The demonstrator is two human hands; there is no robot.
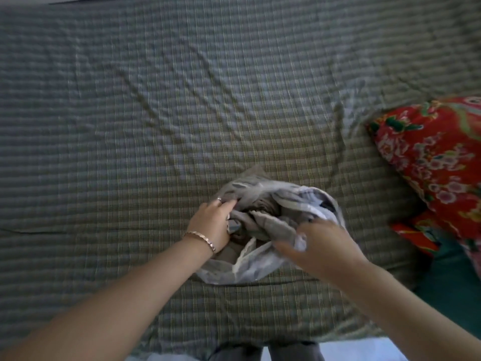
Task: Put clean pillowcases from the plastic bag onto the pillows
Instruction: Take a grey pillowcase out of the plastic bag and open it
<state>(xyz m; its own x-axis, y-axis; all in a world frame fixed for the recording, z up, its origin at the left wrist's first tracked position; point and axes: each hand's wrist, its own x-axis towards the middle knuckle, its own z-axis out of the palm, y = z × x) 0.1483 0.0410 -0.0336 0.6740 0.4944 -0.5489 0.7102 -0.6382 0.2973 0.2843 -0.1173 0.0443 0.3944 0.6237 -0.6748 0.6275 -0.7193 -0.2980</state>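
A clear plastic bag (250,267) lies on the bed near its front edge, its mouth spread wide. Crumpled grey pillowcases (263,204) fill it. My left hand (210,225), with a bracelet on the wrist and a ring, reaches into the bag's left side, and its fingers curl into the grey cloth. My right hand (322,243) is blurred at the bag's right rim, where it grips a fold of grey fabric together with the plastic. A red floral pillow (437,157) lies at the right edge of the bed, apart from the bag.
A grey-green checked bedsheet (182,113) covers the whole bed, with wrinkles in the middle. A second piece of red floral fabric (416,235) lies under the pillow at the right, beside a teal surface (453,285). My legs stand against the bed's near edge.
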